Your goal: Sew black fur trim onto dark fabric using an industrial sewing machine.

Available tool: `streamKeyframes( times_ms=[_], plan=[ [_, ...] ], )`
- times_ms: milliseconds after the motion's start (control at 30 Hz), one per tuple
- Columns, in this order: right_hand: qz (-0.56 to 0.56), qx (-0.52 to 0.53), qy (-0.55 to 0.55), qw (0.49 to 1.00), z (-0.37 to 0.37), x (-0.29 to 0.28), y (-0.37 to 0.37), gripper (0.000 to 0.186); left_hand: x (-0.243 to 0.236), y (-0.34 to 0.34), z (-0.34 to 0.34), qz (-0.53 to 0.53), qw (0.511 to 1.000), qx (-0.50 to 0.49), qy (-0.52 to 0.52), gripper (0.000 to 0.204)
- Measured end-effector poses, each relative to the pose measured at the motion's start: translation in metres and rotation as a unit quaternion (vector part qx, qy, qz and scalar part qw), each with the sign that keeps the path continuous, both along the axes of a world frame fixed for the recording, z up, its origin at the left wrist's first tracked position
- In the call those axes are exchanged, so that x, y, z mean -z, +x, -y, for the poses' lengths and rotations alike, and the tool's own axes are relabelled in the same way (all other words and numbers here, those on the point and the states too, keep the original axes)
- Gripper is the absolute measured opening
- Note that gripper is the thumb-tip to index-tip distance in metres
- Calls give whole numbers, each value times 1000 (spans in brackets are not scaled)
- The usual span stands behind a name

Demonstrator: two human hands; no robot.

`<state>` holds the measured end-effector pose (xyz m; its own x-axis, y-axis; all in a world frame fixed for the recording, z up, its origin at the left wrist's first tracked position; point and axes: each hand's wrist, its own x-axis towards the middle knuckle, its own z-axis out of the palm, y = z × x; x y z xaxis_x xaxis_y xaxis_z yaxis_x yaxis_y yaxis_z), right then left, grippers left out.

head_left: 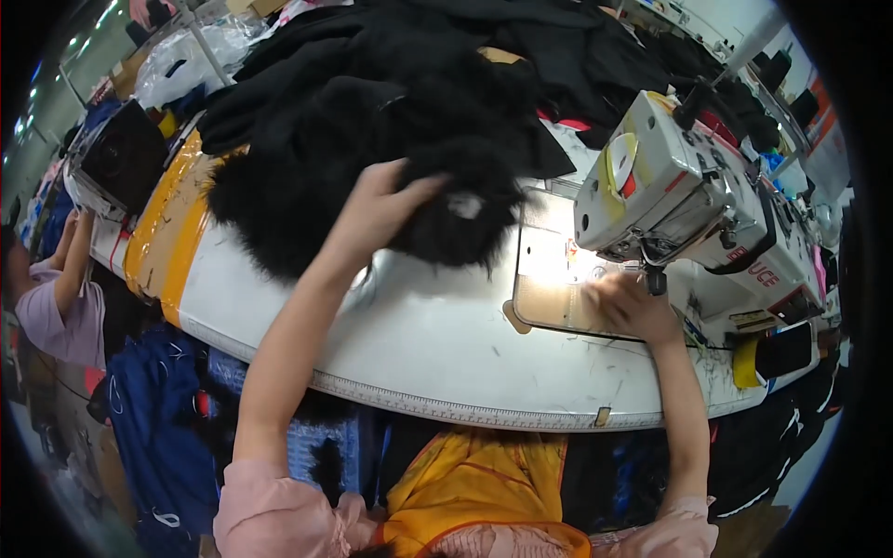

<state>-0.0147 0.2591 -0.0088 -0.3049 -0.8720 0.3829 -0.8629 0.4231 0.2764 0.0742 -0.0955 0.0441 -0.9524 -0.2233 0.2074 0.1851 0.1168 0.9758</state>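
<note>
Worktop [437, 349]: pale, its front edge curved by the lens; whatever slides past the ruler [446, 410] strip could drop off.
Pile [316, 102]: black cloth heaped behind the fur; black on black, it could snag or drag the fur, since their edges merge.
Machine [684, 195]: stands at the right, lamp lit; its needle is too small to make out. A start with fingers close could hurt them.
Fur [265, 219]: black, fluffy, on the worktop left of the plate, apart from the right hand; long hairs could get caught in a seam or hide an edge.
Plate [549, 305]: bright under the lamp; glare could mask a small part.
Left hand [379, 206]: on the fur, thumb spread; fingertips hidden, so whether the grip is clamped I cannot tell. A loose grip could let it slip.
Right hand [637, 305]: blurred, over the plate just below the machine's head; grip unclear.
Lint [496, 352]: dark scraps; they could stick to the fur.
</note>
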Motion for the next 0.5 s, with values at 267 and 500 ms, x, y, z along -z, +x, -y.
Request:
streamKeyframes(
  times_ms=[267, 500],
  plan=[
    [363, -176, -174, 898, 174, -61, 79, 89, -14, 115, 35, 49, 956, -115, 264, 40],
    [433, -347, 66, 829, 243, -76, 103, 20, -5, 178, 78, -49, 833, -277, 477, 49]
  ],
)
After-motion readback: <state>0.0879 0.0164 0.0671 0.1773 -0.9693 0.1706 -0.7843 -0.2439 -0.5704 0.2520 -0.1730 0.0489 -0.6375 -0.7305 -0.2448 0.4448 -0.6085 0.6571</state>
